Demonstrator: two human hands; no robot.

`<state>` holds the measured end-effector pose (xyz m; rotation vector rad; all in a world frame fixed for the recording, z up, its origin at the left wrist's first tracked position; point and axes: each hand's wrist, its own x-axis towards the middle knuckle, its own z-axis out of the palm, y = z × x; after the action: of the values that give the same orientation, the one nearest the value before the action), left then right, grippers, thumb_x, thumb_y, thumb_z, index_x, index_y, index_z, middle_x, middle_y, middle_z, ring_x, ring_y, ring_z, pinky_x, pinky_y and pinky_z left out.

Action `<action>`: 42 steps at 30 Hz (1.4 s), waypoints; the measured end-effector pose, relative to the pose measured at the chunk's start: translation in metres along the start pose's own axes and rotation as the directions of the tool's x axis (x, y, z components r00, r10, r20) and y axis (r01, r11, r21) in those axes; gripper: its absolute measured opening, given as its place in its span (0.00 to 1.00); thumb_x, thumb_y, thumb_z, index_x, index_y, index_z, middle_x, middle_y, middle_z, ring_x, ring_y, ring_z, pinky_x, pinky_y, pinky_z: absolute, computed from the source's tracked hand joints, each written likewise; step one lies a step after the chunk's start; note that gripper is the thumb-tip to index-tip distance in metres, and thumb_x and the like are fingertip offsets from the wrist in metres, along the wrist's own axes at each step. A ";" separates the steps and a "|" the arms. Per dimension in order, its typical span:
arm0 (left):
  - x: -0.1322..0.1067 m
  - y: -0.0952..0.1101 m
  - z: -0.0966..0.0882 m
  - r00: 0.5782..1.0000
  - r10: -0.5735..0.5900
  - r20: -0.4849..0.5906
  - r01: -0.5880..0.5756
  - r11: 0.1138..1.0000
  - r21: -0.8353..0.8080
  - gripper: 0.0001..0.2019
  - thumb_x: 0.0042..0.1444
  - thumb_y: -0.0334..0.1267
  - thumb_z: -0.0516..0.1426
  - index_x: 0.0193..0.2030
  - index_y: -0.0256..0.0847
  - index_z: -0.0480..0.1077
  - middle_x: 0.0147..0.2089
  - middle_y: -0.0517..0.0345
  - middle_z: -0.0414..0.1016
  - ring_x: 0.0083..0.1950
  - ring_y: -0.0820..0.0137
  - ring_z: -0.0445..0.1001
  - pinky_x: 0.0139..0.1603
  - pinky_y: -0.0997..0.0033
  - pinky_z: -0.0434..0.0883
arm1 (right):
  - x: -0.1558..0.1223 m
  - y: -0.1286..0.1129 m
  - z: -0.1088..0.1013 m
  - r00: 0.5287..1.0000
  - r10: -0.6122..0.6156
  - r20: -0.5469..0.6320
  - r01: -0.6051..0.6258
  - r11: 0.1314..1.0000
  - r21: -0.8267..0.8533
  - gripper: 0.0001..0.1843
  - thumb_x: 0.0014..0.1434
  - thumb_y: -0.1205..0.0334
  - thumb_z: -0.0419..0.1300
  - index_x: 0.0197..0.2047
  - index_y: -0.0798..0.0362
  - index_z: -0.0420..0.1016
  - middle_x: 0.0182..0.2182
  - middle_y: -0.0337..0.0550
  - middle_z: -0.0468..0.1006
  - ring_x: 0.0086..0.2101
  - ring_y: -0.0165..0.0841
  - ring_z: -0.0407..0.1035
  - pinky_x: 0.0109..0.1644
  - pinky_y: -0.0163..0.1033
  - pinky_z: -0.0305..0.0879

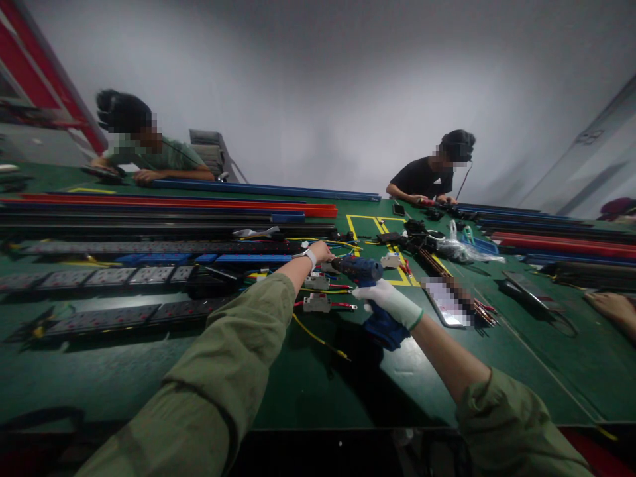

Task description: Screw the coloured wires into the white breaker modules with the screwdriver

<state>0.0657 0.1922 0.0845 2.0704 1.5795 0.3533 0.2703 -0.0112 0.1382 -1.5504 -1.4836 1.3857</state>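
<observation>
My right hand, in a white glove, grips a blue cordless drill by its handle, and the drill points left. At the drill's tip my left hand, bare with a white band at the wrist, has its fingers bent together. What they hold is hidden by the hand. Just below lie white circuit breakers with red and yellow wires. A further white breaker sits behind the drill. The breakers' wires run toward long socket strips on the left.
Long black, red and blue rails lie across the back of the green table. On the right are a phone-like slab, a bundle of copper-coloured rods and plastic bags. Two people sit opposite; another person's hand rests at right.
</observation>
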 end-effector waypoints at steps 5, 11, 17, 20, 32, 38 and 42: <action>-0.001 0.000 0.000 0.999 -0.037 0.011 0.037 0.998 0.052 0.11 0.58 0.41 0.66 0.40 0.36 0.86 0.37 0.51 0.85 0.37 0.67 0.78 0.36 0.75 0.68 | 0.001 0.000 0.001 1.000 0.008 0.008 -0.008 1.000 0.018 0.12 0.55 0.60 0.69 0.32 0.52 0.69 0.21 0.34 0.70 0.20 0.27 0.64 0.22 0.32 0.58; -0.002 0.000 -0.001 0.999 -0.036 0.019 0.035 0.997 0.073 0.13 0.59 0.44 0.66 0.41 0.34 0.86 0.38 0.50 0.85 0.36 0.68 0.78 0.34 0.76 0.67 | 0.003 0.003 0.000 1.000 -0.013 -0.009 0.013 1.000 -0.009 0.10 0.55 0.62 0.67 0.31 0.51 0.68 0.18 0.32 0.67 0.18 0.26 0.61 0.22 0.31 0.56; 0.000 -0.001 0.000 0.999 -0.040 0.021 0.038 0.996 0.084 0.13 0.60 0.43 0.65 0.41 0.35 0.86 0.38 0.51 0.86 0.37 0.69 0.78 0.34 0.77 0.67 | -0.002 -0.003 0.002 1.000 0.013 -0.002 -0.013 0.998 0.064 0.14 0.52 0.59 0.71 0.34 0.52 0.69 0.22 0.33 0.70 0.20 0.26 0.65 0.22 0.32 0.58; 0.001 -0.001 0.001 0.999 -0.046 0.017 0.044 0.995 0.090 0.13 0.61 0.43 0.64 0.43 0.35 0.86 0.39 0.51 0.86 0.37 0.69 0.78 0.34 0.77 0.67 | -0.001 -0.002 0.002 1.000 -0.011 -0.009 0.012 0.999 0.045 0.13 0.51 0.61 0.70 0.33 0.52 0.69 0.20 0.33 0.69 0.19 0.26 0.63 0.22 0.32 0.57; -0.001 0.000 -0.001 0.999 -0.036 0.009 0.035 0.997 0.075 0.13 0.59 0.43 0.65 0.41 0.35 0.86 0.36 0.52 0.85 0.35 0.69 0.78 0.34 0.77 0.67 | 0.001 -0.002 0.001 1.000 0.013 0.005 -0.013 1.000 0.012 0.11 0.55 0.60 0.69 0.33 0.53 0.70 0.23 0.34 0.71 0.21 0.26 0.65 0.23 0.32 0.59; 0.001 -0.002 0.001 0.999 -0.032 0.011 0.031 0.997 0.073 0.14 0.60 0.44 0.65 0.42 0.35 0.86 0.35 0.52 0.85 0.35 0.70 0.77 0.33 0.78 0.67 | 0.000 -0.001 0.002 0.999 -0.028 -0.021 0.027 0.998 -0.051 0.08 0.57 0.61 0.67 0.34 0.52 0.71 0.17 0.32 0.66 0.18 0.26 0.60 0.22 0.32 0.55; 0.003 -0.004 0.002 0.999 -0.030 0.017 0.028 0.997 0.073 0.14 0.60 0.44 0.64 0.43 0.36 0.86 0.35 0.53 0.85 0.35 0.71 0.77 0.34 0.78 0.67 | -0.002 -0.003 0.002 1.000 0.001 -0.023 -0.001 1.000 -0.001 0.10 0.56 0.62 0.68 0.34 0.52 0.68 0.20 0.32 0.67 0.19 0.26 0.63 0.22 0.32 0.57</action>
<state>0.0643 0.1956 0.0806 2.0969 1.6325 0.2698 0.2678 -0.0130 0.1404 -1.5625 -1.4705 1.3637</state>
